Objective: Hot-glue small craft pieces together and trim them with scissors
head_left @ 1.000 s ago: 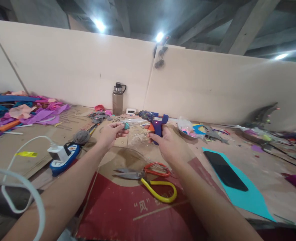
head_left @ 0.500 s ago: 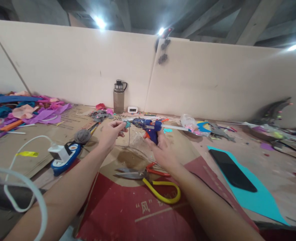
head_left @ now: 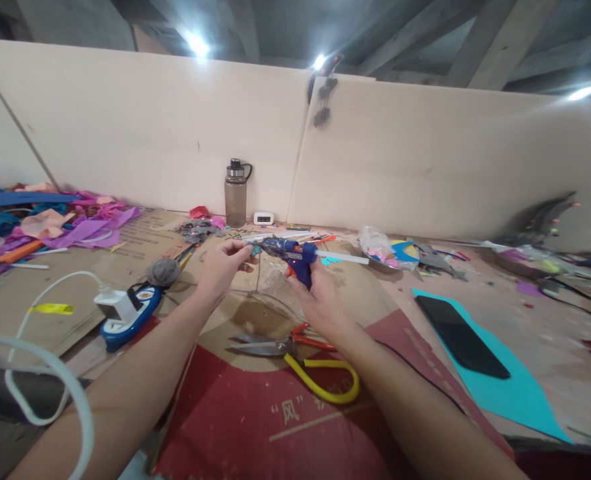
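Note:
My right hand (head_left: 320,300) grips the handle of a blue hot glue gun (head_left: 295,255), its nozzle pointing left. The nozzle tip meets a small teal felt piece (head_left: 254,250) pinched between the fingers of my left hand (head_left: 221,265). Both hands hover above the cardboard-covered table (head_left: 185,313). Just below them lie scissors (head_left: 295,357) with red and yellow handles.
A grey water bottle (head_left: 235,193) stands at the back wall. A blue power strip (head_left: 125,313) with a white plug and cable lies at left. Felt scraps (head_left: 50,223) pile at far left. A black phone (head_left: 463,337) rests on a teal sheet at right.
My right hand brought the glue gun leftward until its nozzle reached the teal piece in my left hand. The left hand stayed nearly still.

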Demonstrator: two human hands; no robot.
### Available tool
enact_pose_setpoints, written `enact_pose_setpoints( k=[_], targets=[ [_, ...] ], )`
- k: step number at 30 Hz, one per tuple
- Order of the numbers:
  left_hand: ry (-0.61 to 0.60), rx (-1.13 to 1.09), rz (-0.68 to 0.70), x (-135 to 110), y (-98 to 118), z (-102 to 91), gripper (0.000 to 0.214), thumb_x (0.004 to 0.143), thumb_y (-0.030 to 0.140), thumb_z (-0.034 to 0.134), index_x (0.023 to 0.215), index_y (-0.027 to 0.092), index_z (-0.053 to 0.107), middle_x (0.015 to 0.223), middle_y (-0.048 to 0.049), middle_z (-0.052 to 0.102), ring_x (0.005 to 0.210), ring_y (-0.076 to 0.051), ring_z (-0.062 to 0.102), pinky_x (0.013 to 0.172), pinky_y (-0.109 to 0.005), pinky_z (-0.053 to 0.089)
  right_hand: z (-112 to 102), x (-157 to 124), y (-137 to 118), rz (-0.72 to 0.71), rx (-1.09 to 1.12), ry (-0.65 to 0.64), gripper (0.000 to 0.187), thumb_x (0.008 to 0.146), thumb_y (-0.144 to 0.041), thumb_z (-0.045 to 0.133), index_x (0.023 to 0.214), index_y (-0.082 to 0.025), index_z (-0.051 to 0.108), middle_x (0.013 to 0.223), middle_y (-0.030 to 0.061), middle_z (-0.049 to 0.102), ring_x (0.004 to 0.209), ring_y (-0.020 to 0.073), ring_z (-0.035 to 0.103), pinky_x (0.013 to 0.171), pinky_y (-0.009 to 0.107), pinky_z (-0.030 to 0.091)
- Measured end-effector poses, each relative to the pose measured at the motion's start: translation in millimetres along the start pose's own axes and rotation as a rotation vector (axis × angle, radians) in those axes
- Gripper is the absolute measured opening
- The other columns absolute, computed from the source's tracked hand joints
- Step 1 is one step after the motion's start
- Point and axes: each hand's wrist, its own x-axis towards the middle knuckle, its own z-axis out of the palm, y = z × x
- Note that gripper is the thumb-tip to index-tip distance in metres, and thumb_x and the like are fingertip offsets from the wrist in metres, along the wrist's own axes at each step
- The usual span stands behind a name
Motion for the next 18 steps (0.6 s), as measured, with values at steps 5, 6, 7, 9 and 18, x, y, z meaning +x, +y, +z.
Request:
enact_pose_setpoints(
  k=[5,6,7,9,18],
  targets=[
    [0.007,-0.016,0.010,-0.3,0.0,0.7,0.028,0.065,0.037,0.070,0.075,0.012,0.061,0.069,-0.0042,0.064,0.061,-0.013,0.062,0.054,-0.023,0.049,0.7,-0.6,2.8,-0.008,-0.026,0.015,0.027,0.084,-0.026,0.046,0.110,-0.021,0.048,0.093,0.0061,0.060,0.082,0.0198,0.055,0.078,0.037,0.043],
    [0.011,-0.021,0.009,-0.4,-0.1,1.0,0.028,0.065,0.037,0.071,0.074,0.012,0.061,0.069,-0.0037,0.064,0.061,-0.013,0.062,0.054,-0.023,0.049,1.2,-0.8,3.7,-0.012,-0.030,0.010,0.027,0.084,-0.027,0.046,0.110,-0.021,0.048,0.093,0.0062,0.060,0.081,0.0198,0.055,0.077,0.037,0.043],
    [0.014,-0.027,0.007,-0.4,-0.2,1.3,0.028,0.064,0.037,0.071,0.074,0.012,0.061,0.068,-0.0032,0.063,0.061,-0.013,0.062,0.054,-0.024,0.049,1.7,-0.9,4.5,-0.019,-0.034,0.006,0.026,0.084,-0.027,0.046,0.109,-0.021,0.048,0.092,0.0062,0.060,0.081,0.0198,0.055,0.077,0.037,0.043],
    [0.015,-0.037,0.006,-0.4,-0.3,1.6,0.028,0.064,0.036,0.071,0.074,0.012,0.060,0.067,-0.0027,0.063,0.060,-0.013,0.062,0.054,-0.024,0.049,2.6,-1.0,5.9,-0.032,-0.035,0.005,0.025,0.084,-0.026,0.046,0.108,-0.021,0.048,0.091,0.0059,0.060,0.081,0.0196,0.055,0.077,0.037,0.043],
    [0.005,-0.037,0.019,0.0,-1.1,0.3,0.027,0.066,0.035,0.070,0.076,0.012,0.061,0.069,-0.0041,0.065,0.059,-0.012,0.062,0.055,-0.023,0.050,2.3,-1.3,4.1,-0.037,-0.084,0.020,0.025,0.084,-0.023,0.046,0.108,-0.021,0.049,0.091,0.0060,0.058,0.079,0.0196,0.054,0.074,0.037,0.043]
  ],
)
